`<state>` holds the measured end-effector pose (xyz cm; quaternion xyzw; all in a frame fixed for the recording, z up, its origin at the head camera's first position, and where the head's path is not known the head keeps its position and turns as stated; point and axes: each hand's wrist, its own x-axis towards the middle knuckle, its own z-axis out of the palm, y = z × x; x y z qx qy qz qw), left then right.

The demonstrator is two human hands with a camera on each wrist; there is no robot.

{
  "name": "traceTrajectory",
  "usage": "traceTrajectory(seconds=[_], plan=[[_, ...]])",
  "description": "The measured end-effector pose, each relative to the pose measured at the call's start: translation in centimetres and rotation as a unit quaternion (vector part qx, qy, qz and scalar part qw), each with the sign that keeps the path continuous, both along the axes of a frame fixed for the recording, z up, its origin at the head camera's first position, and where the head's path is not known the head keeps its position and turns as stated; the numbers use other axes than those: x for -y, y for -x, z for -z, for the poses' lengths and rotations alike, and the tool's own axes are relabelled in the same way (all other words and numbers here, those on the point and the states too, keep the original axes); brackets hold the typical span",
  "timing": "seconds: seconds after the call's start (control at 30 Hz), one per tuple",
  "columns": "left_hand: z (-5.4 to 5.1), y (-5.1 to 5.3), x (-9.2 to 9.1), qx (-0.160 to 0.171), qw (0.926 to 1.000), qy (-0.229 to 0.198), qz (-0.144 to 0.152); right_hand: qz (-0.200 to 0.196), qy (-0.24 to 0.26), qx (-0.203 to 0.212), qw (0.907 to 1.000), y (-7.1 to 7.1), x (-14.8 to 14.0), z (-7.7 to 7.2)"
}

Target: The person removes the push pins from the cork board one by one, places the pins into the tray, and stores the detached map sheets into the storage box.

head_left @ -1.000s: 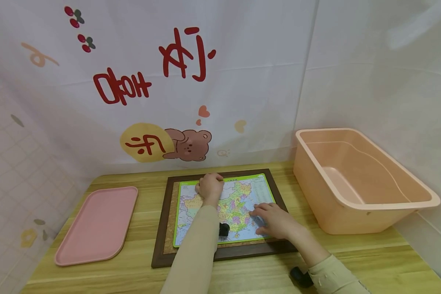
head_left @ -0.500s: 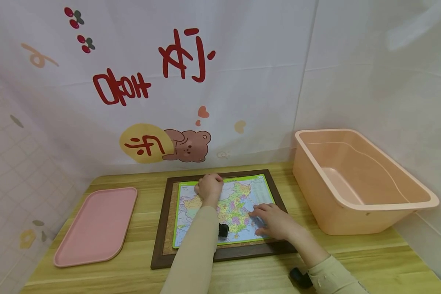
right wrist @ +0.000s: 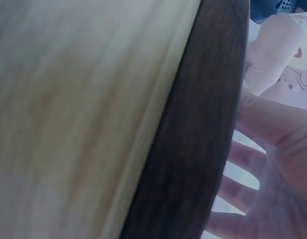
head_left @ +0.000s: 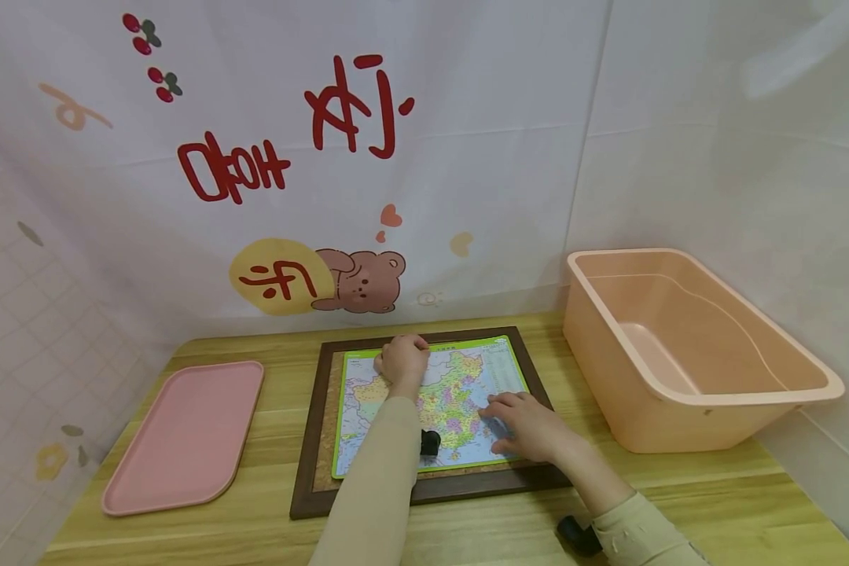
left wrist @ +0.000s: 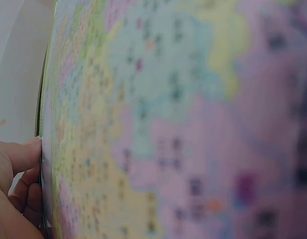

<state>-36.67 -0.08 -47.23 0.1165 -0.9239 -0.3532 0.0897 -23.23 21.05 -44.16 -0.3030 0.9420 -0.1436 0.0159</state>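
A map board with a green border (head_left: pixel 453 397) lies on a brown-framed cork board (head_left: pixel 303 472). My left hand (head_left: pixel 403 365) is at the map's far edge; in the left wrist view that hand (left wrist: pixel 16 186) pinches the edge of the map (left wrist: pixel 158 119), its thumb against the edge and its fingers curled. My right hand (head_left: pixel 527 424) rests with spread fingers on the map's right part. In the right wrist view the right hand (right wrist: pixel 280 164) shows beyond the dark frame (right wrist: pixel 193 124), fingers apart; their tips are hidden behind it.
A pink tray (head_left: pixel 187 432) lies left on the wooden table (head_left: pixel 272 515). A deep peach-coloured tub (head_left: pixel 630 393) stands at the right. Behind hangs a pale printed cloth (head_left: pixel 488 157). Black wrist cameras sit near the left forearm (head_left: pixel 375 479) and by the right sleeve (head_left: pixel 644 531).
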Motion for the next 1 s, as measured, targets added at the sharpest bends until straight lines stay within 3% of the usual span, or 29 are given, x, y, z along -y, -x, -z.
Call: traceTrajectory(seconds=[0.43,0.7,1.0], plan=[[-0.1,-0.1,0.0,0.008,1.0000,-0.001,-0.001,-0.006,0.001,-0.004,1.0000,0.0,-0.1,0.0],[-0.5,-0.7,0.0,0.011,0.9997,0.021,0.002,-0.002,-0.002,-0.004,1.0000,0.0,0.0,0.1],[-1.0,-1.4,0.4,-0.005,0.9997,0.014,0.020,0.000,-0.001,0.001,1.0000,0.0,-0.1,0.2]])
